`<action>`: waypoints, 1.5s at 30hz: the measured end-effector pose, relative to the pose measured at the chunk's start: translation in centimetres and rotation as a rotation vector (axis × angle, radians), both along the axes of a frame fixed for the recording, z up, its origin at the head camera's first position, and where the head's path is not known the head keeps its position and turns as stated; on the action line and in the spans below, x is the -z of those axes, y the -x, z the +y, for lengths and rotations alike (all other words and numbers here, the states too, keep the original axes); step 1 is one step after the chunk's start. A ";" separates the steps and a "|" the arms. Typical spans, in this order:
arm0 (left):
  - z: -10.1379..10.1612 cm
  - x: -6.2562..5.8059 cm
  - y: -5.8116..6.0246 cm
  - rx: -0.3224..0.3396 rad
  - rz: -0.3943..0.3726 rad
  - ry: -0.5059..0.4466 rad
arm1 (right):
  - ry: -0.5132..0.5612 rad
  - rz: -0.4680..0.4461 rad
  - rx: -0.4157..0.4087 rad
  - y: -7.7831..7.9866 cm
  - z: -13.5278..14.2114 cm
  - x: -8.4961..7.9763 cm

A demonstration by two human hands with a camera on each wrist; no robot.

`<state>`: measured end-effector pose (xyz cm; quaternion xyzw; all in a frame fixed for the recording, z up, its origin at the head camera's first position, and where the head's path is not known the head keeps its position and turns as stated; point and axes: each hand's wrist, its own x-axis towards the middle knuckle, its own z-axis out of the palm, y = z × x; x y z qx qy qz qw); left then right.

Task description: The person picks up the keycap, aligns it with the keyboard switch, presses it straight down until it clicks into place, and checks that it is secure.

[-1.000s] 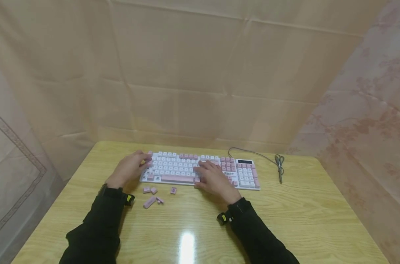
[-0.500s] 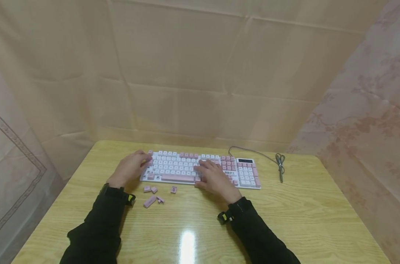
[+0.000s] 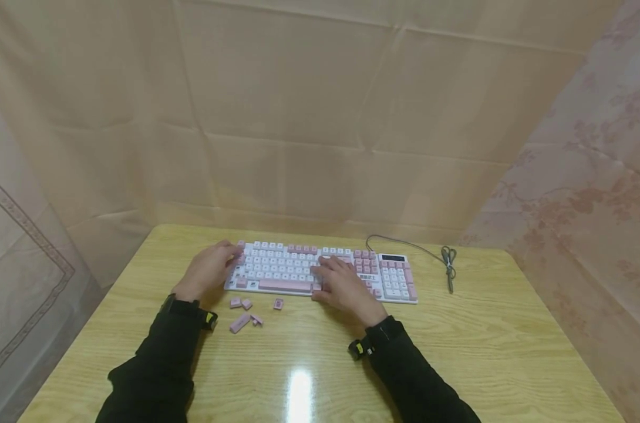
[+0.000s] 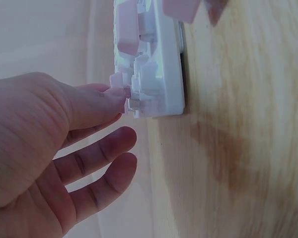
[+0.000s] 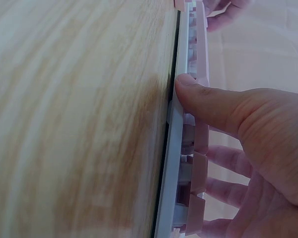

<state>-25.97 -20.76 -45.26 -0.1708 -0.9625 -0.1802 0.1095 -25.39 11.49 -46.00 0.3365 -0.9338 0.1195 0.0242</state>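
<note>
A white and pink keyboard (image 3: 283,267) lies on the wooden table, near its back edge. My left hand (image 3: 206,271) is at the keyboard's left end. In the left wrist view, its thumb and index finger pinch a small pink keycap (image 4: 116,81) at the edge, partly hidden by the fingertips; the other fingers are apart from the keyboard. My right hand (image 3: 346,288) rests on the right-middle keys with its fingers spread. Its thumb (image 5: 201,96) presses against the keyboard's front edge in the right wrist view. Whether the pinched keycap is fully seated cannot be told.
Loose pink keycaps lie in front of the keyboard: a long keycap (image 3: 240,324), a single keycap (image 3: 278,304) and several smaller ones near the left forearm. The keyboard's grey cable (image 3: 404,242) runs right to a tied bundle (image 3: 448,264). Cloth curtains (image 3: 320,117) hang behind the table.
Both hands stay almost where they were on the keyboard. The view shifts very slightly; the loose keycaps lie unmoved.
</note>
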 end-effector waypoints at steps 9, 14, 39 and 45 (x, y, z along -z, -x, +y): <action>0.1 0.3 0.2 -0.036 -0.003 -0.009 | -0.004 -0.001 0.002 0.0 0.0 0.0; 0.1 0.2 0.2 -0.039 0.006 -0.005 | 0.006 -0.006 0.004 -0.1 0.0 -0.1; 0.2 0.4 -0.1 -0.064 0.011 -0.001 | 0.012 -0.009 0.006 -0.2 -0.1 -0.3; 0.3 0.4 -0.1 -0.065 0.033 -0.004 | 0.006 -0.014 0.004 -0.2 0.0 -0.2</action>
